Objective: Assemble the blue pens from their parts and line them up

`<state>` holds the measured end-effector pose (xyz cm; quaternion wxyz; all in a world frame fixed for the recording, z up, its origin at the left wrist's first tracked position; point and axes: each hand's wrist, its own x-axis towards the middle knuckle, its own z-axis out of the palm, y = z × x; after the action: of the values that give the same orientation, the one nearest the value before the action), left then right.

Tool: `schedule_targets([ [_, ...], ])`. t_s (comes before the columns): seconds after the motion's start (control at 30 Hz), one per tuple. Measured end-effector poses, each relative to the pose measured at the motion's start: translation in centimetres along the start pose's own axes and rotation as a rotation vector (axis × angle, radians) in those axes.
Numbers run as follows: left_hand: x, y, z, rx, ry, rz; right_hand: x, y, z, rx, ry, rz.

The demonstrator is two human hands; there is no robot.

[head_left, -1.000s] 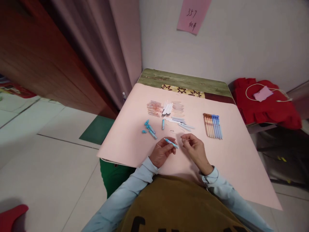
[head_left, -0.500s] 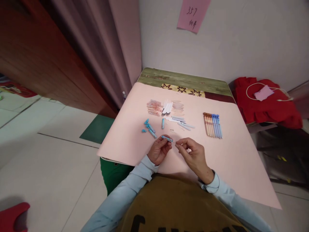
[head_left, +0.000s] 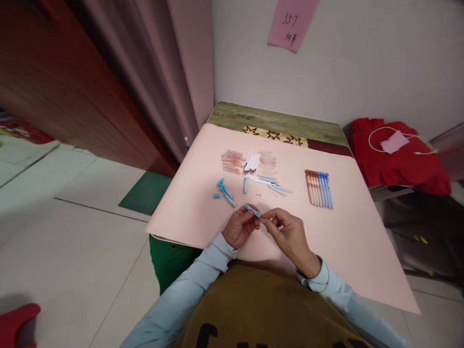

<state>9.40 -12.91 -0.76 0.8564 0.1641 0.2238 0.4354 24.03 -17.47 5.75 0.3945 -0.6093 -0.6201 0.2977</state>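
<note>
My left hand (head_left: 239, 227) is closed on a short blue pen barrel (head_left: 253, 211), held above the near part of the pink-covered table. At the barrel's right end, the thumb and forefinger of my right hand (head_left: 288, 232) pinch together. What sits in that pinch is too small to make out. Beyond my left hand lie blue pen parts (head_left: 226, 193) with knobbed tops, and a single blue barrel piece (head_left: 245, 185). A few tiny parts (head_left: 259, 195) rest just past my fingers.
White refills with dark tips (head_left: 251, 163) lie between reddish clear tubes (head_left: 232, 161) and pale tubes (head_left: 267, 162). Light-blue tubes (head_left: 279, 188) lie nearer. A row of brown and blue pens (head_left: 319, 189) is at right. A red cloth (head_left: 398, 164) covers a seat beside the table.
My right hand has moved left, up against the end of the blue barrel. The small gap between the barrel and my right fingertips has closed.
</note>
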Motion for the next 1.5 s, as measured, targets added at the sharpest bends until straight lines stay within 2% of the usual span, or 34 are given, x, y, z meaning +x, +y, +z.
schedule_targets([
  [0.17,0.1,-0.1,-0.1,-0.003,0.014,-0.015,0.2,-0.1,0.0,0.093,-0.043,0.119],
  [0.4,0.0,0.0,-0.2,-0.052,0.004,-0.072,1.2,0.4,0.3,0.444,-0.134,0.297],
  [0.57,-0.1,0.3,0.1,-0.107,0.035,-0.121,1.7,1.3,0.4,0.545,-0.207,0.346],
  [0.63,0.0,0.4,0.1,-0.14,0.075,-0.117,1.9,2.2,0.3,0.507,-0.187,0.326],
  [0.7,0.1,0.4,0.0,-0.184,0.115,-0.121,2.1,3.2,0.1,0.397,-0.098,0.287],
  [0.8,0.2,0.5,0.0,-0.187,0.124,-0.136,2.8,5.0,-0.2,0.088,0.076,0.189],
  [0.87,0.2,0.5,0.0,-0.158,0.109,-0.135,3.5,5.9,-0.2,-0.121,0.133,0.114],
  [1.07,0.2,0.4,0.4,-0.12,0.076,-0.101,5.0,6.6,1.3,-0.438,0.099,0.013],
  [1.27,0.2,0.3,0.2,-0.131,0.077,-0.097,4.6,6.6,1.7,-0.562,0.105,0.006],
  [1.5,0.4,0.3,0.1,-0.121,0.081,-0.106,4.8,6.8,0.4,-0.492,0.102,0.07],
])
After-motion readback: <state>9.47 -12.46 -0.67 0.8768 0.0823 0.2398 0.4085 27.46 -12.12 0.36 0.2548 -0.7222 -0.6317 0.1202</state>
